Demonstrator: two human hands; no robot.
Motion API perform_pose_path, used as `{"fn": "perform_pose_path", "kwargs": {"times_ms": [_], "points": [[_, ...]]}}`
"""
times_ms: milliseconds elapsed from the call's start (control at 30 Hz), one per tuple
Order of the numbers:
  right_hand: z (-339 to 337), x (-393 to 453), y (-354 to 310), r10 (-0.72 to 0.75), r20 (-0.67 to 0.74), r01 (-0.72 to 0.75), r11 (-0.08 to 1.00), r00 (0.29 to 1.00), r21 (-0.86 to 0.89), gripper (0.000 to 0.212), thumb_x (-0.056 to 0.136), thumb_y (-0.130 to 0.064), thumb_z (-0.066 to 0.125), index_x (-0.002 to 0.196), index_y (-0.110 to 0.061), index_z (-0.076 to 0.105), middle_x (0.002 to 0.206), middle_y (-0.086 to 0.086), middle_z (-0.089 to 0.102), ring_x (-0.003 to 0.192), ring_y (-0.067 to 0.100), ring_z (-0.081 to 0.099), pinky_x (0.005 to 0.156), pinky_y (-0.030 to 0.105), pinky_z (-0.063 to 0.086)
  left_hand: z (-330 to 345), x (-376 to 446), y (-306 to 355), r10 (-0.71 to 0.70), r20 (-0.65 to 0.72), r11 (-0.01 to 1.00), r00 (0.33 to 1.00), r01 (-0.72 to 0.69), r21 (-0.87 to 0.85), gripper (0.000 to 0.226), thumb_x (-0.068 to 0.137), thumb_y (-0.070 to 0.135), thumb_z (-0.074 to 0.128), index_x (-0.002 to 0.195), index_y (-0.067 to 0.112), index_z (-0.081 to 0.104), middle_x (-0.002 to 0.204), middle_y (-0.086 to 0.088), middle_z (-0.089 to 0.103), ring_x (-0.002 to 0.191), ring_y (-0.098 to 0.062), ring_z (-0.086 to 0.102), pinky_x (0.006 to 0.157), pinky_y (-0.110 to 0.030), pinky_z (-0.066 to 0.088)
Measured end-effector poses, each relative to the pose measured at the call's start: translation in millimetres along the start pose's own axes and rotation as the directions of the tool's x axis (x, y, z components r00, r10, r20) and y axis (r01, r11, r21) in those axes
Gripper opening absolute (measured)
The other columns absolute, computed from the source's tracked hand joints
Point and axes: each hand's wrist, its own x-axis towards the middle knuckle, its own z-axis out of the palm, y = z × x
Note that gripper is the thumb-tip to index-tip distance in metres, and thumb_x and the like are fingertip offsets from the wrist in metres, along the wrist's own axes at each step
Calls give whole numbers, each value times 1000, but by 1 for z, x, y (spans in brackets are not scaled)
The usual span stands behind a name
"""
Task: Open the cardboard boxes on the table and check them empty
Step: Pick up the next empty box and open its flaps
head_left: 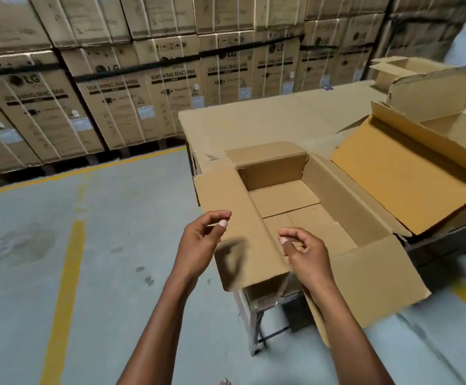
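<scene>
An open cardboard box stands at the near corner of the table, all flaps folded out, and its bare floor shows nothing inside. My left hand hovers over the box's left flap with fingers loosely curled, holding nothing. My right hand hangs above the near edge of the box, fingers loosely curled and apart from the cardboard. A second open box lies to the right, its wide flap spread toward me. A third open box stands at the far right of the table.
The table is covered with flat cardboard and stands on metal legs. Stacked washing-machine cartons form a wall at the back. Grey concrete floor with yellow lines lies to my left.
</scene>
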Motion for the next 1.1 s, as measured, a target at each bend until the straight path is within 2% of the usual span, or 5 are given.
{"fn": "perform_pose_path", "kwargs": {"times_ms": [400,700,800,967,1100], "points": [[99,53,-53,5,-215,-24,996,977,-83,19,92,-14,66,104,-26,75,99,-15,73,83,4,64,66,4,41,-72,137,1,24,312,1000,950,-25,0,21,100,18,59,113,25,74,114,10,74,102,-13,71,82,-25,55],[141,77,-60,82,-386,-182,956,919,-230,22,92,-25,68,111,-36,70,107,-18,68,74,-5,59,68,5,41,-33,322,-6,48,701,991,712,-124,58,27,98,5,57,107,22,75,106,6,75,89,-12,68,78,-27,53],[160,85,-65,109,-526,-239,953,843,-185,22,92,-25,68,111,-36,70,107,-19,69,78,0,59,72,11,42,-18,384,-12,23,773,987,634,-138,85,26,97,6,58,103,22,76,97,8,74,83,-13,63,77,-26,48],[194,93,-87,151,-625,-126,988,766,85,20,94,-18,67,105,-34,75,102,-16,75,89,1,66,83,18,47,6,462,-18,-55,800,944,598,-230,237,29,103,22,51,127,26,67,136,7,62,125,-12,54,97,-28,43],[213,81,-97,227,-701,-92,970,676,226,20,96,-16,65,107,-29,76,103,-9,76,87,7,65,80,28,50,24,494,-20,-260,821,946,509,-37,322,34,103,23,50,134,19,64,143,4,54,124,-15,47,91,-23,35]]}}
